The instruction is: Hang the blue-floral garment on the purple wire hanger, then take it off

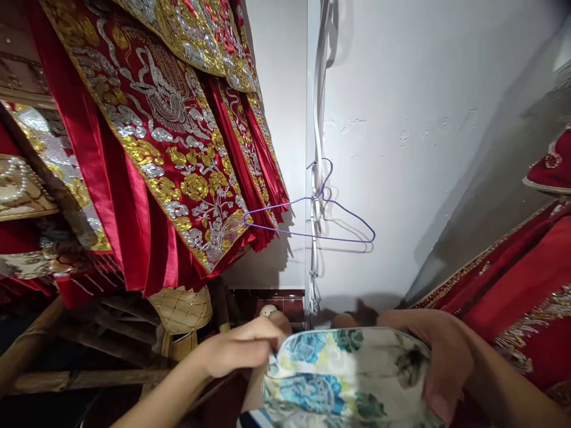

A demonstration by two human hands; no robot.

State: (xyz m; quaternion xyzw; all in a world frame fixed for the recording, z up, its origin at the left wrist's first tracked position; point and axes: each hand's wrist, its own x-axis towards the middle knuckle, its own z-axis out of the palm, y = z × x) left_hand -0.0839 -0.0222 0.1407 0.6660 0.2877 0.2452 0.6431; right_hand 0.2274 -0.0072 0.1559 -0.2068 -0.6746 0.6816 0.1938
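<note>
A floral fabric piece [352,380] with blue, yellow and dark green flowers on a pale ground and a pale piped, rounded top edge fills the lower middle of the head view. Its lower part is cut off by the frame, so I cannot tell its full shape. My left hand [250,348] is closed on its upper left corner, fingertips partly hidden at the edge. Around its right edge wraps my right hand [439,356], thumb on the front and fingers behind. Below my left hand, a brown and a dark blue-white patch show beside the fabric.
A purple wire hanger [348,239] hangs from a white strap [318,107] on the wall ahead. Red embroidered garments [178,137] hang at left, and another red garment [526,285] at right. Wooden poles [89,380] and a quilted gold bag [182,309] are low at left.
</note>
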